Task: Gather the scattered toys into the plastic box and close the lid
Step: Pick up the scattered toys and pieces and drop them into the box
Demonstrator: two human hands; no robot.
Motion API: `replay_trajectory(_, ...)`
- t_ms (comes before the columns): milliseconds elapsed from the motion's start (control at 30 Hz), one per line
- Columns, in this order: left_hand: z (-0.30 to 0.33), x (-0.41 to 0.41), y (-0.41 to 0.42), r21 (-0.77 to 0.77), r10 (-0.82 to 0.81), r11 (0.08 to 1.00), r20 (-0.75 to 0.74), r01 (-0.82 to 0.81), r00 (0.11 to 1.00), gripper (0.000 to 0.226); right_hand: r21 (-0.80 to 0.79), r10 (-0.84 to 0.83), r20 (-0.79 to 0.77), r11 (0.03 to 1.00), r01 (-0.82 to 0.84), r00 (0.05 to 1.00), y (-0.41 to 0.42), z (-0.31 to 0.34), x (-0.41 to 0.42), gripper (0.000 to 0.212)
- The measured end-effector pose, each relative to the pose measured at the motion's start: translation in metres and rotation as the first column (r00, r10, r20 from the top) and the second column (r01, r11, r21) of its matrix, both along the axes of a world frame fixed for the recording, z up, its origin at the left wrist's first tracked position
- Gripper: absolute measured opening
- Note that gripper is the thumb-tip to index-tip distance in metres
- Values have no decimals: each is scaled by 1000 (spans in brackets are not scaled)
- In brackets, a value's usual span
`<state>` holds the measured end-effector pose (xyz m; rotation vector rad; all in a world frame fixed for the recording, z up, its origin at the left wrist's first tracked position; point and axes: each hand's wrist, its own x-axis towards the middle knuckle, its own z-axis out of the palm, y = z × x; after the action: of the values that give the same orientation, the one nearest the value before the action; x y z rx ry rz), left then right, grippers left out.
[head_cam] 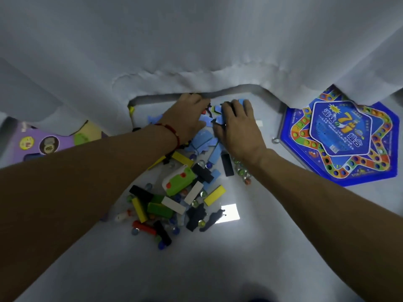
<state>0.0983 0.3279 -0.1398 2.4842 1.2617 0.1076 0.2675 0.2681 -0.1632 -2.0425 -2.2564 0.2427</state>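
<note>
At the far left a purple puzzle board [43, 142] lies on the white surface [218, 269], partly under a draped white cloth [196, 51]. Nothing about it suggests it has been packed. The left hand [185, 118] lies palm down, fingers spread flat over blue puzzle pieces [204, 140] at the far end of the heap; whether its grip encloses any piece cannot be told. Below it, the scattered toys sprawl loose: yellow, black, white and green blocks [214, 195], glass marbles [239, 171], a green and white toy [178, 179]. The right hand [237, 125] likewise presses flat on blue pieces, fingers splayed, nothing visibly pinched. At the right a blue star-shaped game board [340, 136] rests flat. No plastic box or lid can be made out with certainty, so the gathering seems barely begun: everything remains outside, and closing the lid lies far ahead.
</note>
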Motion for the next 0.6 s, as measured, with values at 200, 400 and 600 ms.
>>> replay_trajectory(200, -4, -4, -6, -34, 24, 999, 37, -22, 999, 47, 128, 44, 19, 991, -46, 999, -26, -5, 5, 40)
replay_trajectory(400, 11, 7, -9, -98, 24, 995, -128, -37, 992, 55, -71, 12, 62, 997, -7, 998, -6, 8, 1, 66)
replay_trajectory(600, 22, 6, -9, -163, -6, 987, -21, 2, 1000, 38, -343, -52, -129, 939, 5, 990, 18, 36, 1, 60)
